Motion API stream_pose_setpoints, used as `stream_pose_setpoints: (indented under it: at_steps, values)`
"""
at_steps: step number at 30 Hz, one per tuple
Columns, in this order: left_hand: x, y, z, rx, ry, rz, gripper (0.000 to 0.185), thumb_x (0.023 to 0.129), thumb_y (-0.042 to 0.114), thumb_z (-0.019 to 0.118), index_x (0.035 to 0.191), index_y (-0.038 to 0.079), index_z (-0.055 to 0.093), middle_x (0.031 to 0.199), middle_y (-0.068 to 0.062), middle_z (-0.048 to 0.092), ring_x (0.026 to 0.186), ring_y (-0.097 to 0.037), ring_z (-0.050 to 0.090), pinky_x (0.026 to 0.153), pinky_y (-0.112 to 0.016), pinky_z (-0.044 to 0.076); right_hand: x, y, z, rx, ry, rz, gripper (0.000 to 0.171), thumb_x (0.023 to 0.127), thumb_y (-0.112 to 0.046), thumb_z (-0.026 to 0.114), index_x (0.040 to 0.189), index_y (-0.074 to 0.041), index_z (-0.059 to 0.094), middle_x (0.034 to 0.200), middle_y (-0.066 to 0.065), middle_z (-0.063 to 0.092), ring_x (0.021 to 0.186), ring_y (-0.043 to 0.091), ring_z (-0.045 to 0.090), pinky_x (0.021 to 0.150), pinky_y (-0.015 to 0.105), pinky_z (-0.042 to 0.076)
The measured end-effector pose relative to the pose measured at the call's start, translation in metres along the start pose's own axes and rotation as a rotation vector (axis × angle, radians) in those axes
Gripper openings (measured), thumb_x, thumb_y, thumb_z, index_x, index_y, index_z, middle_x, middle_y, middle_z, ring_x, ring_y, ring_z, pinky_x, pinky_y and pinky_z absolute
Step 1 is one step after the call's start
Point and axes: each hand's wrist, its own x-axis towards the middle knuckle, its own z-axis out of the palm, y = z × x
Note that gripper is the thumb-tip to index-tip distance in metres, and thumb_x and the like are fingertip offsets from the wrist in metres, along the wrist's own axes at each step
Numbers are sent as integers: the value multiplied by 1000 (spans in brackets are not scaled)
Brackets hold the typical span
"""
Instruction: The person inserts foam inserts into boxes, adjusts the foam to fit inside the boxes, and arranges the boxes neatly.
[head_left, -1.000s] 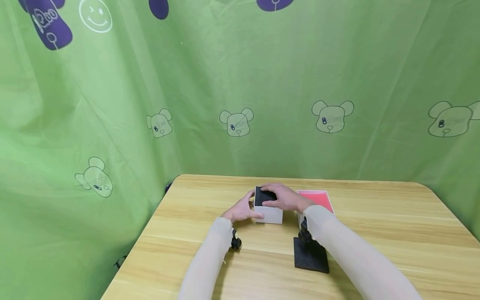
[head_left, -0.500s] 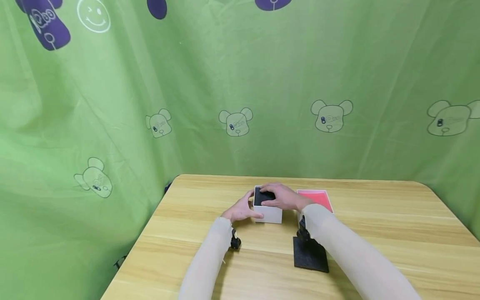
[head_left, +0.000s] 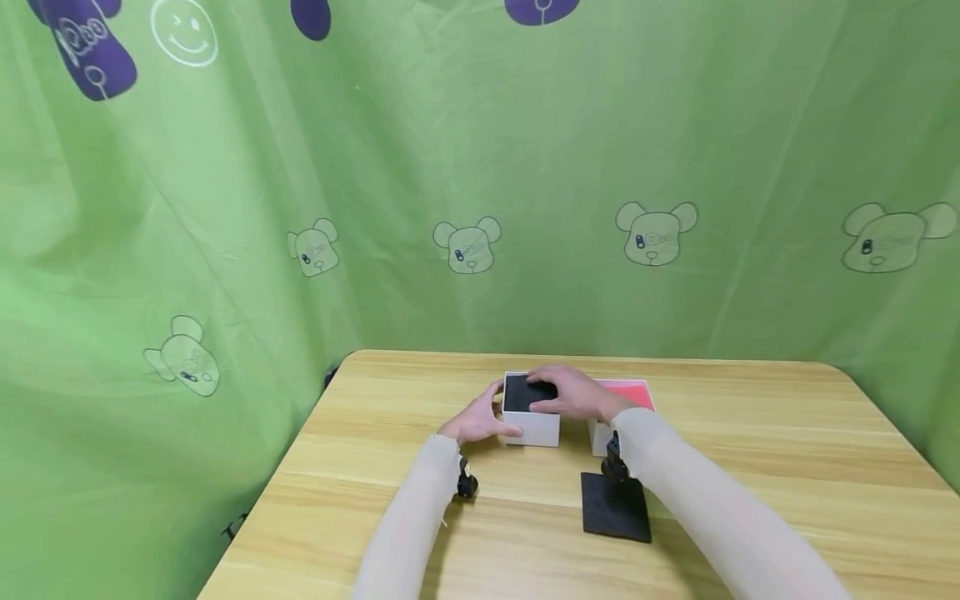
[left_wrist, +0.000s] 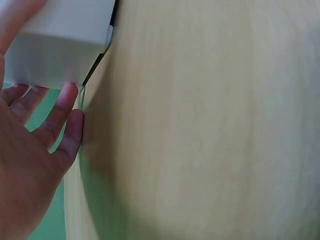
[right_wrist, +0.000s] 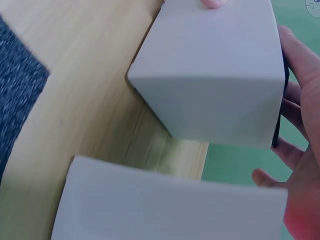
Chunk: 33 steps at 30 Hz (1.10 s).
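A small white box point(head_left: 534, 431) stands on the table with a black foam-like pad point(head_left: 517, 393) at its open top. My left hand point(head_left: 476, 421) grips the box from the left, thumb on the near wall and fingers reaching round the side. From the right, my right hand point(head_left: 573, 393) lies over the pad, its thumb and fingers spread and touching the top. The right wrist view shows the pad's dark edge point(right_wrist: 286, 65) just past the box rim, beside those fingers. The right hand hides the pad's right part.
Right of the box stands a second white box point(head_left: 600, 438) with a pinkish-red inside, partly behind the right forearm. A square black sheet point(head_left: 613, 512) lies nearer on the wooden table point(head_left: 750, 467). A green printed curtain point(head_left: 555, 300) hangs behind the table's far edge.
My right hand has slid slightly right across the pad, uncovering more of its black surface. The left hand keeps its grip, and the box stays in place.
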Motion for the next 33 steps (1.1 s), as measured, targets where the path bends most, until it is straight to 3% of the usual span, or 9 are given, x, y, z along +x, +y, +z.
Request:
stream_pose_setpoints:
  at_steps: [5,12,23,33]
  values:
    - [-4,6,0,-4,2,-19,97,74,3,79,149,8,19,122,-11,56,101,-20,59,83,-30,50,-5,1,-2,-9,-1,-8,52,88,-35,67,128,-3,57,134,15,51,125,35,44,103,50,34]
    - [1,-4,2,-23,-7,-6,98,73,1,79,149,10,18,118,-12,58,100,-19,60,83,-30,51,-3,9,5,-12,-19,29,54,87,-39,67,128,-5,57,134,14,51,125,33,43,103,49,35]
    - [0,0,-1,-14,6,-10,98,73,3,80,149,11,19,123,-12,56,103,-21,59,84,-31,51,-7,6,-3,1,-17,33,54,88,-39,66,129,-5,57,134,14,51,124,33,44,103,50,35]
    - [0,2,1,-13,17,-12,98,71,2,81,149,10,21,133,-11,48,104,-21,59,84,-31,50,-14,11,-11,-52,-21,38,55,85,-38,69,128,-5,57,133,15,52,124,36,44,103,51,34]
